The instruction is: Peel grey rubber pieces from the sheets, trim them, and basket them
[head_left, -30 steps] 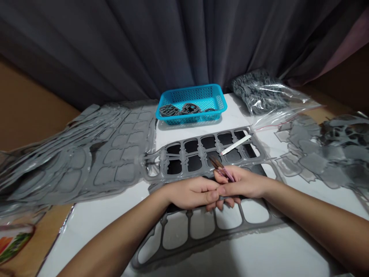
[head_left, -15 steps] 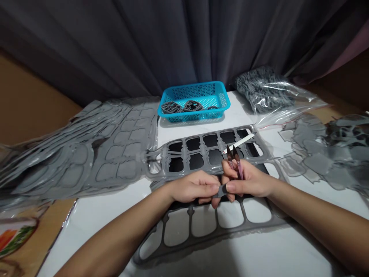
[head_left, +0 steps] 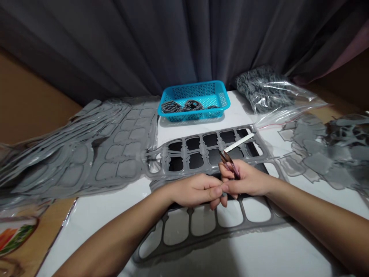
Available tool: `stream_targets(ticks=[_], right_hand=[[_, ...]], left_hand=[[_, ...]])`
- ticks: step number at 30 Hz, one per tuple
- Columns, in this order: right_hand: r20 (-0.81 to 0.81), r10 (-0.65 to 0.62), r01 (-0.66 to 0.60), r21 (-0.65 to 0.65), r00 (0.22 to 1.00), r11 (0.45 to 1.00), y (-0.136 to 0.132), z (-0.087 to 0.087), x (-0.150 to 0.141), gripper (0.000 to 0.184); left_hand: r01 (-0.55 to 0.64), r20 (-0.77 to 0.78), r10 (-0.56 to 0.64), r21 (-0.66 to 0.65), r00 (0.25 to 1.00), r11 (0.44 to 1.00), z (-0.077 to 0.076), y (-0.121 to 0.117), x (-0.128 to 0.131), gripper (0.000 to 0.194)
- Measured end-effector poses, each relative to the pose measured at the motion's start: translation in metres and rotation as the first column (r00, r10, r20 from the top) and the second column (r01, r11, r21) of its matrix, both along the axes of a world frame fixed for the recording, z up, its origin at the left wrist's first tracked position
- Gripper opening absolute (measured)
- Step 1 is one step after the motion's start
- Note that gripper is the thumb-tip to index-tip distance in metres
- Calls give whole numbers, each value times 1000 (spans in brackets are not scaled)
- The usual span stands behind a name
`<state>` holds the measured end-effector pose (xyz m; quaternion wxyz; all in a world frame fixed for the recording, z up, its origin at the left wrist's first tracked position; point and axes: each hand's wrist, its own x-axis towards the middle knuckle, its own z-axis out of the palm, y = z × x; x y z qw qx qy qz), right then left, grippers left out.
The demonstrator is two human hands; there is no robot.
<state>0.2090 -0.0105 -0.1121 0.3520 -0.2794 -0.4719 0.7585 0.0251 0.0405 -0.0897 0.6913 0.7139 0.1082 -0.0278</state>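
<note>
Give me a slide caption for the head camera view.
Left hand and right hand meet over gray cut-out sheets, the right holding small snips, a blue basket beyond.

Small gray piece pinched between both hands, snips in the right.
Gray piece [head_left: 224, 194]: mostly hidden by fingers of left hand [head_left: 200, 190] and right hand [head_left: 243, 179], outline unreadable. Snips [head_left: 230, 165]: dark blades slightly apart, purplish handles, tips angled away and left. Gray sheet [head_left: 189, 227]: thin, rounded openings, lies below the hands on the bench [head_left: 259, 254].
</note>
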Motion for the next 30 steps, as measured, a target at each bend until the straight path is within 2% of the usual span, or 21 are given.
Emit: stream_targets(ticks=[3, 6, 11, 15, 20, 24, 26, 28, 30], right_hand=[[-40, 3, -4, -26, 999, 1000, 0, 1, 1, 47], [-138, 32, -36, -22, 990, 999, 1, 4, 5, 44], [-160, -14, 28, 88, 987, 996, 1, 15, 11, 42], [-149, -48, 66, 120, 988, 991, -6, 26, 10, 39], [-191, -146, 179, 172, 971, 969, -17, 39, 2, 42], [-211, -139, 179, 185, 968, 966, -21, 47, -4, 52], [-216, -142, 184, 187, 966, 965, -22, 49, -4, 48], [-192, -128, 165, 188, 973, 968, -23, 50, -3, 36], [-170, -103, 135, 190, 980, 972, -22, 50, -1, 35]], left_hand=[[-78, 23, 77, 70, 997, 994, 0, -2, 1, 52], [-157, 125, 141, 131, 982, 979, 3, -1, 1, 52], [-86, 182, 44, 227, 982, 970, 11, 1, 2, 56], [-105, 203, 49, 275, 978, 956, 16, 0, 2, 56], [-98, 265, 34, 231, 964, 968, 24, -5, 3, 56], [-83, 361, 6, 199, 933, 977, 28, -8, 4, 51], [-82, 353, 13, 182, 936, 980, 26, -9, 3, 51], [-85, 300, 48, 111, 953, 990, 22, -11, 2, 51], [-89, 247, 90, -12, 965, 996, 18, -15, 1, 51]])
